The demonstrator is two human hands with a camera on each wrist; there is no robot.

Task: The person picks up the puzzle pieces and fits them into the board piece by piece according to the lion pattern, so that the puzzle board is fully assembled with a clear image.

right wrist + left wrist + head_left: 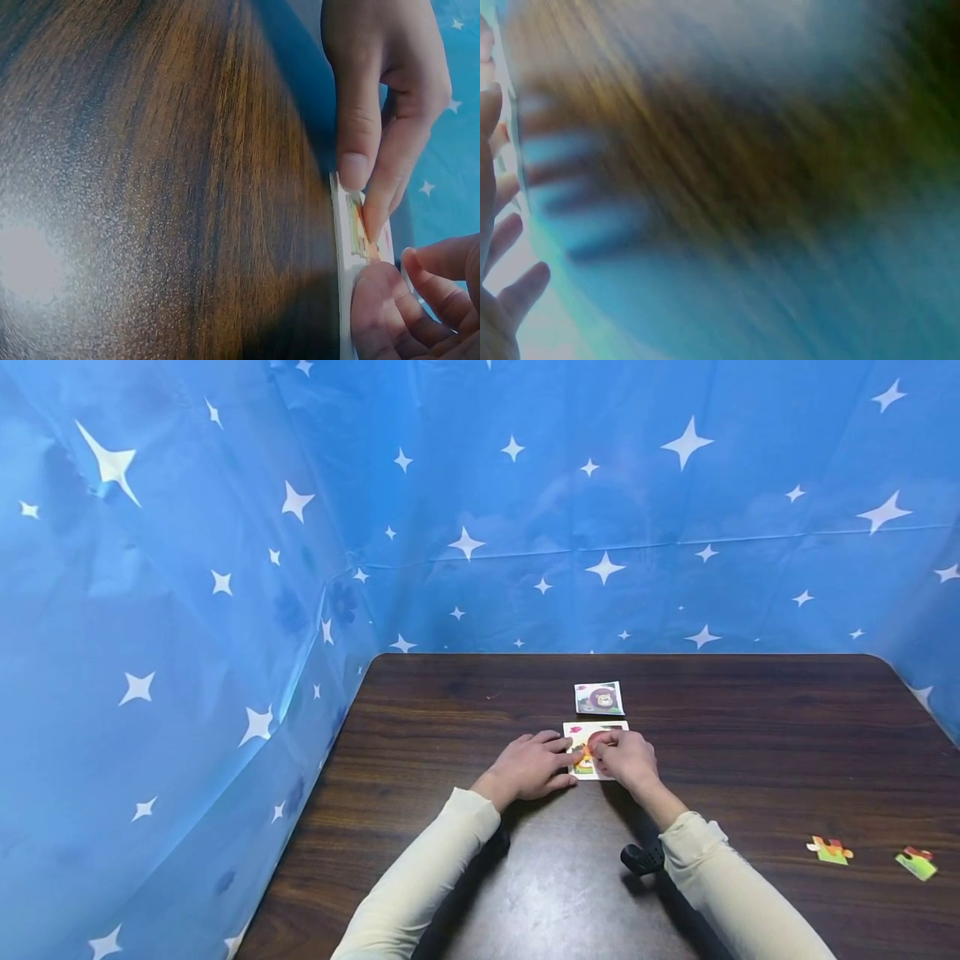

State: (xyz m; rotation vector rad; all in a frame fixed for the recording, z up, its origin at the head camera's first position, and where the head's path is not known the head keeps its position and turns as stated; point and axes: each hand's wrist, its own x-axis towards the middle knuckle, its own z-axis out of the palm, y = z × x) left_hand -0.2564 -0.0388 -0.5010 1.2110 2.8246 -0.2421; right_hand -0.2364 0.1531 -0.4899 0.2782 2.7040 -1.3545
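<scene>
A small white puzzle board (pixel 602 727) with a printed animal picture lies flat on the table between both hands. On its lower left sits an orange, yellow and green puzzle piece (pixel 583 762). My left hand (pixel 531 767) rests at the board's left side, fingers stretched out over the edge, touching the piece. My right hand (pixel 628 758) is over the board's right half, fingers bent and fingertips pinching at the piece's edge; the fingers hide most of that contact. In the right wrist view, the left fingers (pixel 386 180) reach down onto the board, facing the right thumb (pixel 375 292).
A card with a lion picture (pixel 598 698) lies just beyond the board. Two loose puzzle pieces, one orange and green (pixel 829 850), one red and green (pixel 917 863), lie at the right. A blue star-patterned curtain (pixel 570 510) hangs behind the dark wooden table (pixel 750 710).
</scene>
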